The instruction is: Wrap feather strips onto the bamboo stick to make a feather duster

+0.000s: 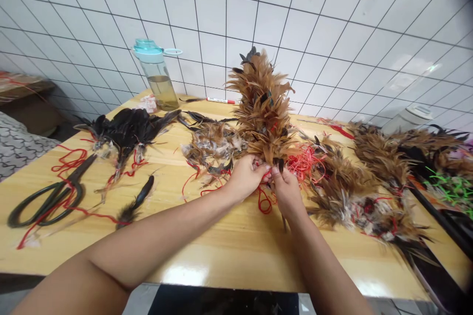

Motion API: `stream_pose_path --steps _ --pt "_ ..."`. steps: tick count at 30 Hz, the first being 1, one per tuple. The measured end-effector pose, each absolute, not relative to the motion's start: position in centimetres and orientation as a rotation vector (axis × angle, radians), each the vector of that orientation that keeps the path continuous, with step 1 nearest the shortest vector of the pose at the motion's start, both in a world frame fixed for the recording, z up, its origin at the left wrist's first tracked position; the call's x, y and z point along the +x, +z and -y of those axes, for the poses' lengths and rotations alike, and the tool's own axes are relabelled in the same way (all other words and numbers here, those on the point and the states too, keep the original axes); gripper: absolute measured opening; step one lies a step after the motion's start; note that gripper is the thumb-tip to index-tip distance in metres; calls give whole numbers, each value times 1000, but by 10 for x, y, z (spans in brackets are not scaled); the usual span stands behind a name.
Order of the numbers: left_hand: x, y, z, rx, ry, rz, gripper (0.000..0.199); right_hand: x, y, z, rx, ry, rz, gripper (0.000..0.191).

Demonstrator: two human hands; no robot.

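Note:
A tall feather duster (263,103) of brown feathers with dark tips stands upright at the middle of the table. My left hand (246,177) is closed around its lower end, and a red string (264,203) runs by the fingers and loops below. Close beside it, my right hand (286,189) is closed in a pinch on a small dark feather (281,164) at the duster's base. The duster's handle is hidden. Loose brown feathers (212,145) lie left of the hands, and a tangle of red plastic strands (306,162) lies just behind the right one.
Black scissors (55,202) with red string lie at the left, near bundled black feathers (127,130) and a single black feather (136,202). A water bottle (158,78) and a marker (220,101) stand and lie toward the tiled wall. More brown feather bundles (343,177) cover the right side.

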State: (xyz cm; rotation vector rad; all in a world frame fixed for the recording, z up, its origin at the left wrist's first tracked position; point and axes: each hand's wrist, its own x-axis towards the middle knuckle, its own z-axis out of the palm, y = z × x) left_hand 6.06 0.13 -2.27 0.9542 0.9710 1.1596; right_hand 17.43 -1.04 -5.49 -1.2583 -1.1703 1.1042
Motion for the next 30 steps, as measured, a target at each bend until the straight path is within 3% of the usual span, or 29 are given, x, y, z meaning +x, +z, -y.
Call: stream_pose_path --steps 11,23,30 --pt "58 -31 -1 1264 1208 -1255 15 169 -51 10 -1274 1158 1044 41" --pt "46 -23 -5 1304 1219 -970 13 179 -20 22 -997 1677 852 37" --pt "43 -14 -3 1290 1179 -868 17 188 -16 20 -991 1579 911 44"
